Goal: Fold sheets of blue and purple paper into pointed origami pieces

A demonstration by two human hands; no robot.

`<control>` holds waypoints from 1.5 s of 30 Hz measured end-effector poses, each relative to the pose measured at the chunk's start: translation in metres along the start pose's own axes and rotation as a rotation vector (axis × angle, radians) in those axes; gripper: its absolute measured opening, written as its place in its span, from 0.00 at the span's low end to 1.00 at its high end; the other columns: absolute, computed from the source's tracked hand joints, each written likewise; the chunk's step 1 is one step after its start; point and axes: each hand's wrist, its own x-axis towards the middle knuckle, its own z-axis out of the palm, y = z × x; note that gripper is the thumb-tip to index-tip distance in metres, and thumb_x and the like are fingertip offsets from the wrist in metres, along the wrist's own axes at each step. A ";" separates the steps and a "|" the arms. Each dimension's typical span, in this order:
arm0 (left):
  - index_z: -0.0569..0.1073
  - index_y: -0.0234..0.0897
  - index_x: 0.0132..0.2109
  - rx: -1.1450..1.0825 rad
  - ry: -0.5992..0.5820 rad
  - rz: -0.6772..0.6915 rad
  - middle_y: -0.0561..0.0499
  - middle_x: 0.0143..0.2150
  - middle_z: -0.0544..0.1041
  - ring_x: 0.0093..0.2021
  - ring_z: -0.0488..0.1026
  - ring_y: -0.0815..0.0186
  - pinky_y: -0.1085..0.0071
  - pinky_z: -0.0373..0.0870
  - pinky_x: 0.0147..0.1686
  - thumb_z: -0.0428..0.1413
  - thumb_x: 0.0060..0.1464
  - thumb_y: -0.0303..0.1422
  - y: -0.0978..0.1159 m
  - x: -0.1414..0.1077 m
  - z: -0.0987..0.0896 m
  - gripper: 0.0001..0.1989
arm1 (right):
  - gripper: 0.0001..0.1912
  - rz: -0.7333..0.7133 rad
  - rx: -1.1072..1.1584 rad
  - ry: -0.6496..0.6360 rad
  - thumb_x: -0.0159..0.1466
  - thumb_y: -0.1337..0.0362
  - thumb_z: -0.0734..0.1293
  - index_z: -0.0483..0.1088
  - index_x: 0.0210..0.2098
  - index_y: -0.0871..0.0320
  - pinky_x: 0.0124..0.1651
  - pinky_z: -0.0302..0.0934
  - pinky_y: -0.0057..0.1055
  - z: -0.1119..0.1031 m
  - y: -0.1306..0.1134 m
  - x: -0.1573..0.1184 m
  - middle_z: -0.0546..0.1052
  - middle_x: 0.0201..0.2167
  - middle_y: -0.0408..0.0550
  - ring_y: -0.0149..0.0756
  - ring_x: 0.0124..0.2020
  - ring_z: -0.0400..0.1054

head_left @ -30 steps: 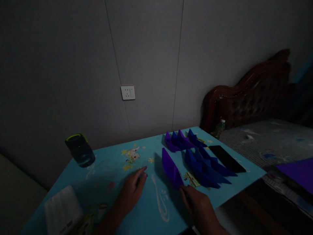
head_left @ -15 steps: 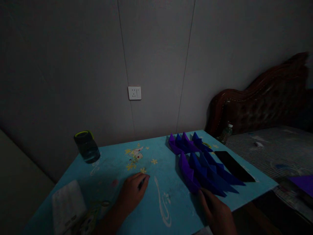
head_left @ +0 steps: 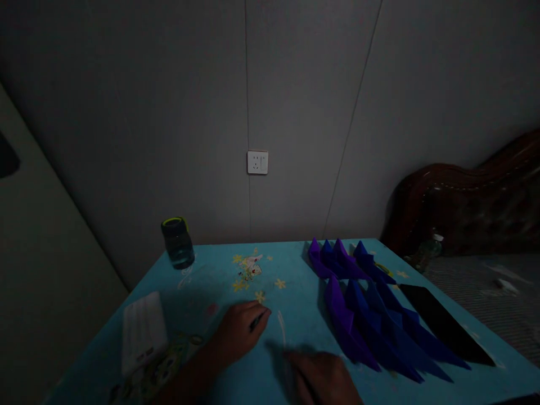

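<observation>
My left hand (head_left: 242,328) rests on the blue tablecloth (head_left: 219,287), fingers curled around a small dark object too dim to name. Lower and further right, my right hand (head_left: 323,376) is over the cloth, its index finger pointing left; it is blurred, and whether it holds anything cannot be made out. To its right, folded paper boats stand in two rows: a purple boat (head_left: 343,320) at the left of the near row, with several blue ones beside it, and more purple and blue boats (head_left: 335,260) behind.
A dark bottle with a green rim (head_left: 178,244) stands at the back left. A white box (head_left: 144,332) lies near the left edge. Right of the boats is a flat black object (head_left: 445,323). A bed headboard (head_left: 472,208) and a clear bottle (head_left: 428,253) are beyond.
My right hand has moved left, away from the near purple boat it was touching. My left hand keeps its curled pose. The view has turned left.
</observation>
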 end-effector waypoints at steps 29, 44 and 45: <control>0.74 0.38 0.31 0.212 -0.025 -0.106 0.51 0.26 0.76 0.26 0.70 0.67 0.73 0.63 0.29 0.49 0.60 0.31 -0.024 0.000 -0.008 0.12 | 0.14 0.296 0.270 -0.321 0.65 0.72 0.55 0.71 0.36 0.59 0.39 0.60 0.27 0.079 0.027 0.103 0.79 0.34 0.49 0.36 0.35 0.73; 0.70 0.38 0.30 0.172 -0.104 -0.083 0.52 0.24 0.73 0.23 0.68 0.68 0.72 0.59 0.26 0.46 0.60 0.32 -0.027 -0.002 0.002 0.13 | 0.10 0.334 0.308 -0.334 0.61 0.71 0.60 0.72 0.31 0.56 0.36 0.56 0.26 0.076 0.030 0.100 0.79 0.31 0.46 0.35 0.33 0.72; 0.70 0.38 0.30 0.167 -0.103 -0.088 0.52 0.24 0.74 0.24 0.68 0.68 0.72 0.59 0.26 0.46 0.60 0.32 -0.027 -0.002 0.003 0.13 | 0.10 0.333 0.303 -0.334 0.61 0.72 0.60 0.72 0.31 0.56 0.36 0.56 0.27 0.076 0.031 0.100 0.79 0.31 0.46 0.35 0.33 0.72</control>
